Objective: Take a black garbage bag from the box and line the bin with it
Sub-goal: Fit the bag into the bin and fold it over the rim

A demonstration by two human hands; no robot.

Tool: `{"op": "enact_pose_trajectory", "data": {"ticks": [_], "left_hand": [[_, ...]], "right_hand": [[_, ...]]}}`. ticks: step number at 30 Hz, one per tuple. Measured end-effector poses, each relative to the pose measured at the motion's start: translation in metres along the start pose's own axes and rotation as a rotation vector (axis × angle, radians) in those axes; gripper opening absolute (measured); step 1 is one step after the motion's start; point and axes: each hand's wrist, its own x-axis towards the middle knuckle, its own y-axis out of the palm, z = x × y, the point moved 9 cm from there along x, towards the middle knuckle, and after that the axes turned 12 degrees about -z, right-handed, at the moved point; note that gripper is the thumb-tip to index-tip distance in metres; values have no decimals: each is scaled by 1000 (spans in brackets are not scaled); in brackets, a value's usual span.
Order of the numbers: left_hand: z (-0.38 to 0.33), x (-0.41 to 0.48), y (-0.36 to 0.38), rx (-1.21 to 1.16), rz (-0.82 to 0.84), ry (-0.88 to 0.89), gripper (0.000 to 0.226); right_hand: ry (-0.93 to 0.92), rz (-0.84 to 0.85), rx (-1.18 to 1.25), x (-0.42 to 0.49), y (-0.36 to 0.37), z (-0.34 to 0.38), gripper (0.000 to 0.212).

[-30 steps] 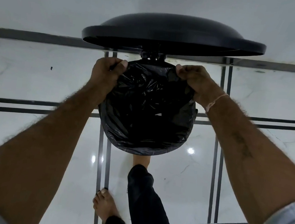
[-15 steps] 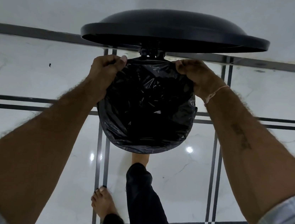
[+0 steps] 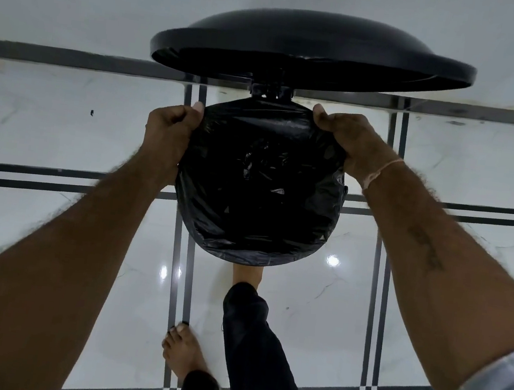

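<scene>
The black garbage bag [image 3: 259, 188] sits in the round bin [image 3: 241, 257], and its plastic is folded over the bin's edge all the way round. The bin stands on the shiny white floor [image 3: 63, 125] with dark lines.

The left hand [image 3: 169, 132] is at the far left side of the bin. It is closed in a fist and pinches the bag's edge between thumb and fingers. The right hand [image 3: 346, 141] is at the far right side. It is curled shut on the bag's edge too. The bag lies between the two hands, and its far edge is pulled tight from one hand to the other.

The black lid [image 3: 312, 52] stands open just behind the hands. One bare foot [image 3: 247, 274] is tucked under the near side of the bin. The other foot [image 3: 185, 348] rests on the floor.
</scene>
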Motion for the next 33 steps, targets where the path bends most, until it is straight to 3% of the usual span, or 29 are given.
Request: {"op": "enact_pose_trajectory", "data": {"ticks": [5, 11, 14, 17, 20, 22, 24, 27, 30, 33], "left_hand": [[11, -10, -15, -75, -95, -85, 33], [28, -18, -24, -110, -64, -210, 26], [25, -20, -26, -46, -119, -139, 35], [22, -31, -25, -39, -120, -57, 44], [23, -36, -26, -26, -121, -54, 28], [28, -32, -29, -56, -133, -109, 23], [34, -29, -31, -69, -128, -155, 33], [34, -33, -30, -71, -179, -135, 31], [30, -39, -31, -90, -233, -73, 17], [25, -37, -27, -43, -171, 3, 14]], "right_hand": [[-18, 25, 40, -11, -20, -16, 27], [173, 16, 54, -28, -36, -51, 32], [268, 13, 84, -31, -26, -48, 31], [190, -22, 48, -32, -27, -47, 39], [80, -54, -2, -36, -31, -47, 44], [108, -41, 19, -37, -29, -47, 39], [184, -21, 41, -36, -26, -51, 36], [216, -35, 35, -36, -28, -51, 37], [103, -92, 107, -36, -30, -35, 24], [-11, -77, 112, -31, -22, -9, 24]]}}
